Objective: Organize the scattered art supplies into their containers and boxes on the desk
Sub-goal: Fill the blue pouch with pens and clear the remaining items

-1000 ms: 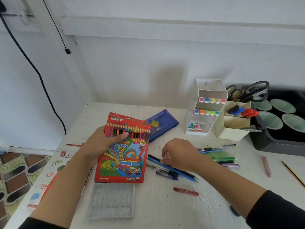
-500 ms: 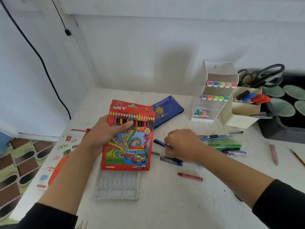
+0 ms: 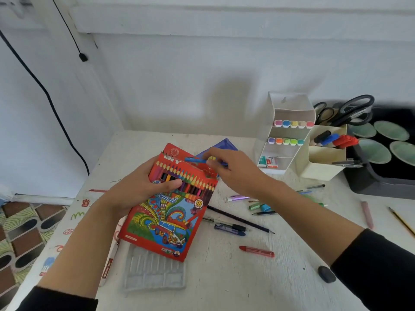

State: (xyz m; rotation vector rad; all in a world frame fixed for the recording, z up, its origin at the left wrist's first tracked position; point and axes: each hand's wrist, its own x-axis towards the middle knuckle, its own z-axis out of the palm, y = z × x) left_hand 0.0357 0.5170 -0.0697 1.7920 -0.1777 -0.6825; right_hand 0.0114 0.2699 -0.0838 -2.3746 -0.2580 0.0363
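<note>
My left hand point(image 3: 139, 189) grips a red coloured-pencil box point(image 3: 170, 212), tilted above the white desk point(image 3: 224, 277), thumb across its window. My right hand point(image 3: 233, 171) pinches a blue pencil point(image 3: 194, 160) at the box's open top flap. Loose on the desk lie a dark pencil point(image 3: 240, 219), pens point(image 3: 229, 227), a red crayon point(image 3: 257, 251), green and purple markers point(image 3: 256, 205), a pink eraser stick point(image 3: 367, 214) and a yellow pencil point(image 3: 402, 221).
A clear plastic tray point(image 3: 155, 272) lies under the box. A blue pencil case point(image 3: 222, 145) sits behind it. At back right stand a white marker organizer point(image 3: 287, 131), a cream cup with markers and scissors point(image 3: 325, 160), and a black paint tray point(image 3: 386, 167). A dark eraser point(image 3: 326, 274) lies near my right sleeve.
My right hand lifted a blue pencil off the desk and carried it up to the top of the pencil box. My left hand tilted the box slightly.
</note>
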